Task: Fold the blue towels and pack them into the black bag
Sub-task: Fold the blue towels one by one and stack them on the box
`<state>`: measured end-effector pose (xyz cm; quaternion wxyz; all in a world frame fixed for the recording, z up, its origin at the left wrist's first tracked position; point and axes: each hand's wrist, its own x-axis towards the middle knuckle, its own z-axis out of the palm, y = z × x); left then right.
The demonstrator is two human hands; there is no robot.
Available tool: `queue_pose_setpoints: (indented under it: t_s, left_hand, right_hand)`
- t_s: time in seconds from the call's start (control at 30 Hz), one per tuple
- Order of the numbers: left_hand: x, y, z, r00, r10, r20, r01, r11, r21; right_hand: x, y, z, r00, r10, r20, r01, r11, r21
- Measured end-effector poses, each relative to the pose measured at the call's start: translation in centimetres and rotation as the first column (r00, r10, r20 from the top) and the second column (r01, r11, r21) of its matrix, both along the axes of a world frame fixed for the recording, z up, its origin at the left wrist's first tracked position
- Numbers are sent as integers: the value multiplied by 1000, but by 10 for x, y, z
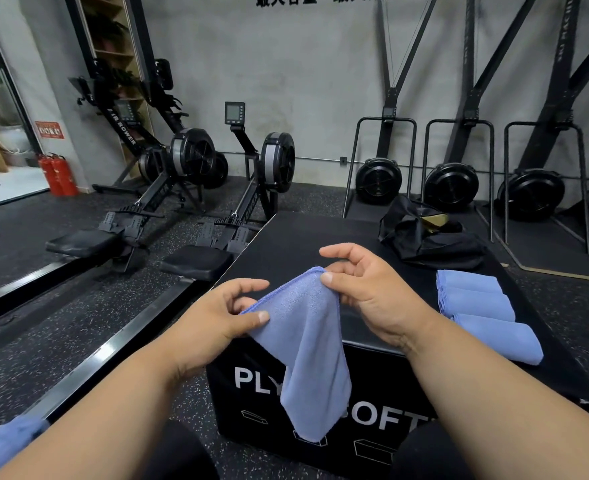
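Note:
A blue towel [306, 348] hangs in the air in front of a black plyo box [286, 251]. My left hand [213, 320] pinches its left upper corner between thumb and fingers. My right hand [365, 285] pinches the right upper corner, with the other fingers spread. The towel's lower end drapes down over the box's front face. Three folded blue towels [483, 310] lie in a row on the right side of the box top. The black bag [428, 237] sits crumpled at the box's far right, its mouth open with a tan lining showing.
More blue cloth [5, 445] lies at the lower left edge of view. Two rowing machines [196, 188] stand on the speckled floor to the left. Ski machines [452, 181] line the back wall. Red fire extinguishers [57, 174] stand by the glass door.

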<state>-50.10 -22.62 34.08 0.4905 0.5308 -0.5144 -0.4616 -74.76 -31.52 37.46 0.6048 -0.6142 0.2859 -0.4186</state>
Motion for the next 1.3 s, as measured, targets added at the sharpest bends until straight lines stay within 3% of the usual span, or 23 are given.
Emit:
queue_pose_setpoints:
  t_s: [0.13, 0.27, 0.33, 0.4, 0.5, 0.53, 0.6, 0.7, 0.8, 0.93, 1.0, 1.07, 1.17, 1.3]
  left_hand:
    - [7, 1, -1, 998, 53, -33, -54, 997, -48]
    - [7, -2, 1, 996, 53, -69, -59, 995, -86]
    - [1, -5, 8, 988, 68, -136, -85, 989, -123]
    - [-1, -12, 14, 979, 78, -190, -107, 983, -146]
    - [1, -17, 14, 983, 93, -158, -115, 984, -139]
    - [2, -19, 11, 986, 109, -128, -126, 983, -134]
    - [4, -18, 4, 982, 137, -128, -154, 979, -133]
    - [0, -15, -12, 979, 122, -163, -125, 992, -9]
    - [-8, -5, -38, 984, -56, -168, 91, 974, 206]
    - [-14, -10, -32, 984, -30, -175, 52, 991, 125]
    - [-14, -19, -24, 978, -13, -209, 28, 997, 73]
    - [-13, -26, -22, 981, 47, -188, -28, 994, 101]
    - [-15, -32, -30, 970, 141, -200, -110, 982, 157]
    - [-16, -41, -32, 958, 136, -253, -99, 983, 153]
  right_hand:
    - [-4, -1, -11, 999, 7, 32, -9, 998, 56]
    - [-5, -1, -21, 997, 31, -65, -28, 999, 43]
    - [-5, -4, -14, 998, -65, 18, 64, 998, 7]
    - [-3, -7, -8, 997, -43, 58, 42, 999, 18]
    - [1, -4, -12, 979, 134, -151, -129, 991, 43]
    - [-1, -5, -15, 972, 122, -201, -116, 992, 44]
    - [-4, -5, -21, 988, 43, -149, -36, 998, 50]
    - [-4, 3, -37, 993, 63, -98, -52, 992, 116]
    - [-4, 6, -58, 991, 59, -124, -43, 992, 122]
    - [-15, 4, -51, 996, 78, -31, -72, 984, 166]
    - [-16, 8, -52, 975, 165, -148, -142, 977, 158]
    - [-16, 7, -55, 967, 136, -214, -102, 982, 161]
    - [-19, 2, -54, 988, 45, -151, -14, 980, 199]
    - [-21, -3, -57, 992, 36, -118, -3, 964, 267]
